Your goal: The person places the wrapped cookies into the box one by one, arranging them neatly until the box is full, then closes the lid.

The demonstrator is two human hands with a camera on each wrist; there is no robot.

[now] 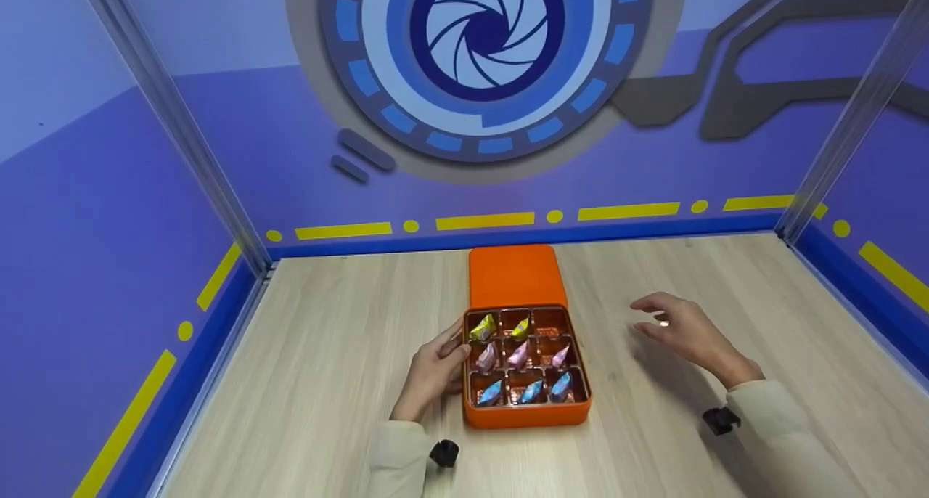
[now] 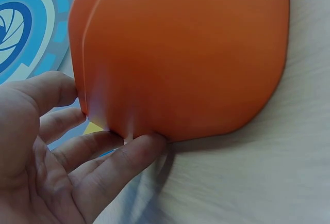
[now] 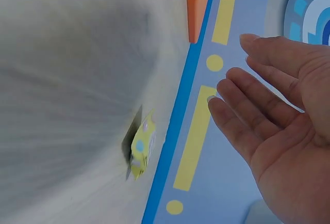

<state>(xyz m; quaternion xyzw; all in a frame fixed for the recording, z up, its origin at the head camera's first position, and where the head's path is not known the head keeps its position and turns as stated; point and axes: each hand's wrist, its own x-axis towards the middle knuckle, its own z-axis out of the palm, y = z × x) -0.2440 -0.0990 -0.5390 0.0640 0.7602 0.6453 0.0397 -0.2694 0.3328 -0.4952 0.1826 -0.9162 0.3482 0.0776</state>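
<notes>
Orange box (image 1: 526, 411) at the centre of the wooden surface (image 1: 326, 353), its lid (image 1: 515, 276) lying flat just beyond it at 12 o'clock. The box is divided into nine compartments: two yellow sweets (image 1: 483, 329) in the far row, with the compartment at 1 o'clock showing none; three pink sweets (image 1: 517, 353) in the middle row; three blue sweets (image 1: 531, 391) in the near row. Left hand (image 1: 435, 371) at 9 o'clock of the box, fingers straight and slightly spread, fingertips (image 2: 149, 144) touching the box's orange wall (image 2: 185, 53), as the left wrist view shows at close range. Right hand (image 1: 686, 331) at 3 o'clock, well apart from the box and raised over the surface, fingers relaxed and spread, holding nothing; the right wrist view shows its open palm (image 3: 289, 131). In that same view one more yellow sweet (image 3: 142, 146) lies on the surface near the blue border strip, apart from the hand, with an orange edge (image 3: 197, 7) at the top of the frame. Blue walls with yellow dashes enclose the surface on three sides.
</notes>
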